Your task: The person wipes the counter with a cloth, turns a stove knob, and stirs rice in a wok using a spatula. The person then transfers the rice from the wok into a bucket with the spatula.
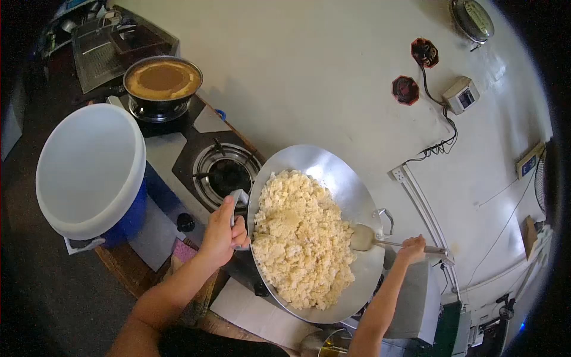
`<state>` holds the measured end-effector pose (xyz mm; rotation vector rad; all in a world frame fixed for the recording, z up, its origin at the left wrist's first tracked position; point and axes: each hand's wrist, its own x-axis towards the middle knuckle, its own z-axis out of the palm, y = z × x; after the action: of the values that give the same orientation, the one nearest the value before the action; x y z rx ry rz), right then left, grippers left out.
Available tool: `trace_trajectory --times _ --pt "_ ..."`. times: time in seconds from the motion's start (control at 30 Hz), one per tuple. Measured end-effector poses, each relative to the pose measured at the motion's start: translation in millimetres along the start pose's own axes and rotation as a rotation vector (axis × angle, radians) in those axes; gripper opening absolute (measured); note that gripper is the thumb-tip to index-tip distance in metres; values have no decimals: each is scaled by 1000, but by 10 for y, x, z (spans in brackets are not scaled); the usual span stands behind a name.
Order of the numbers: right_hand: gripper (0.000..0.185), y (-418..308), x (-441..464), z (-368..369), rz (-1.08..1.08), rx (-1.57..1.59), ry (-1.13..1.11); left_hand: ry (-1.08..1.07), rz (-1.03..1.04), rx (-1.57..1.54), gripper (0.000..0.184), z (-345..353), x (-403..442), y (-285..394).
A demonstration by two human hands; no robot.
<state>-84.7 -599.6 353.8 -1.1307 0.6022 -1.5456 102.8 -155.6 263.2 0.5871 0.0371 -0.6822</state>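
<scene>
A wide metal wok (333, 166) is tilted in front of me, heaped with pale, crumbly rice-like food (303, 238). My left hand (223, 235) is closed round the wok's left handle (239, 205). On the right, my right hand (411, 249) grips the long handle of a metal spatula (364, 237), whose blade touches the right edge of the food. The wok's other handle (386, 220) stands free above the spatula.
A bare gas burner (225, 172) lies left of the wok. Behind it, a round pan (163, 80) holds brown-topped food. A large blue and white bucket (89, 172) stands at the left. A bowl of yellow liquid (336, 345) is at the bottom edge.
</scene>
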Motion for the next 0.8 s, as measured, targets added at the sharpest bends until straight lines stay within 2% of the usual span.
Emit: trace_trajectory --times 0.1,0.17,0.23,0.4,0.53,0.63,0.67,0.73,0.77,0.8 --pt "21 737 223 61 168 90 225 -37 -5 13 31 -4 9 7" --pt "27 1449 116 263 89 -87 356 -40 -4 23 30 -27 44 -18" --pt "20 1345 -508 944 453 259 408 14 -11 20 30 18 45 4" --pt "27 1303 -520 907 453 468 -280 -28 52 37 29 -72 62 -67" --pt "36 570 -847 992 239 432 -636 3 47 25 31 -46 49 -56" --pt "36 109 -1204 941 -95 306 -977 -21 29 29 31 -59 61 -46" --pt "34 191 -1226 702 -177 92 -872 3 38 55 31 -42 54 -47" --pt "29 -172 -1653 513 -406 -298 -1052 -14 41 48 31 -46 54 -56" --pt "28 -688 -2060 638 -559 -476 -1347 -21 44 45 31 -59 55 -56" --pt "28 -824 -2119 609 -575 -405 -1367 -16 44 58 31 -60 55 -58"
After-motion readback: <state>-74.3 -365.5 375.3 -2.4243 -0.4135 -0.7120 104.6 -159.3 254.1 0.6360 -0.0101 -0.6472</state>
